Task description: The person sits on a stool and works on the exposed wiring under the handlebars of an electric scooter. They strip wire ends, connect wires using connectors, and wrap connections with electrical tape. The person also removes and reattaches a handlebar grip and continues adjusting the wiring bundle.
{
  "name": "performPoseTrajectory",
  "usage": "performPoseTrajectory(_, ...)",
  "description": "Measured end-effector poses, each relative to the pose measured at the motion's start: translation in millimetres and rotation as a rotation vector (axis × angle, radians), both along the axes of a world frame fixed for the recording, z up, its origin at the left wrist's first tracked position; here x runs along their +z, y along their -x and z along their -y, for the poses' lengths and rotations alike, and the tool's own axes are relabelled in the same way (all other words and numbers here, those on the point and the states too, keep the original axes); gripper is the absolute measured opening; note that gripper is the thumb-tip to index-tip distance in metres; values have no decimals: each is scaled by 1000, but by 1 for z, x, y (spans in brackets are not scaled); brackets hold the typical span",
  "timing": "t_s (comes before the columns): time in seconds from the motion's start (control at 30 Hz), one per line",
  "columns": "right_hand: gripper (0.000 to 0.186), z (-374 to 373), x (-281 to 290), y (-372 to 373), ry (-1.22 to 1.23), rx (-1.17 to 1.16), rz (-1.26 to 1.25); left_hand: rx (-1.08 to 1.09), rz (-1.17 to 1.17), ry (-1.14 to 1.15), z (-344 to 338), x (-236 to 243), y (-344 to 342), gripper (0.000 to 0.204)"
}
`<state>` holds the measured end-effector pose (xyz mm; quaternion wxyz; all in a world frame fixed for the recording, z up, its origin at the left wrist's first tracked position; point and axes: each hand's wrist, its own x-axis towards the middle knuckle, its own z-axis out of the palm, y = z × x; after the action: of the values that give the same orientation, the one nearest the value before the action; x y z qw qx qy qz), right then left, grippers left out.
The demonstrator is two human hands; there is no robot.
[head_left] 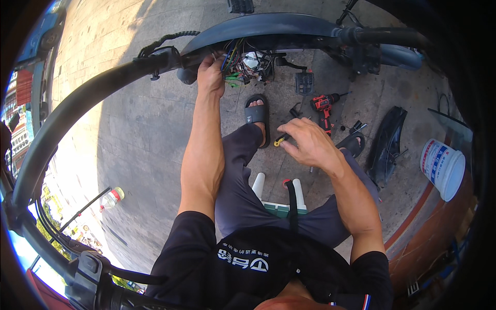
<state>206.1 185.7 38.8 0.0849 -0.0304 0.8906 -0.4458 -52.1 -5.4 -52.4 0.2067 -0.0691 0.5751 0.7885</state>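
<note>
My left hand [211, 78] is raised to a bundle of coloured wires [235, 56] under the black curved frame piece [256, 23], its fingers closed on some of them and partly hidden. Green connectors [235, 78] and a pale component [252, 60] hang among the wires. Lower right, my right hand [305, 139] grips a small yellow-and-black tool [280, 139], mostly covered by my fingers, so I cannot make out its kind. A red-and-black cordless drill [321, 104] lies on the paving just beyond that hand.
A pedal [304, 83], small tools [355, 127], a black fender-like part [383, 147] and a white bucket [442, 170] are on the right. A handlebar tube [77, 108] arches down the left, near a plastic bottle [111, 199]. A low stool [274, 209] is beneath me.
</note>
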Motion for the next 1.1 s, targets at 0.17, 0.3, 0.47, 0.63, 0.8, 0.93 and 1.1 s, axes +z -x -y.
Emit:
performPoseTrajectory(0.17,34,0,-1,0,11,-6,-13,4,20,10,-1,4,-3,15)
performPoseTrajectory(0.3,34,2,-2,0,9,-12,-42,26,-2,-21,-3,7,-5,16)
performPoseTrajectory(0.47,34,0,0,0,24,0,4,37,44,-59,-3,9,-5,17)
performPoseTrajectory(0.63,34,-1,2,0,26,-4,20,38,58,-51,-1,6,-2,20)
performPoseTrajectory(0.8,35,-2,3,-1,26,-9,32,64,64,-107,0,0,1,21)
performPoseTrajectory(0.93,35,-3,4,-1,16,-6,33,92,139,-107,3,-2,5,22)
performPoseTrajectory(1.1,34,-3,4,-1,11,-7,48,146,156,-93,1,-2,5,23)
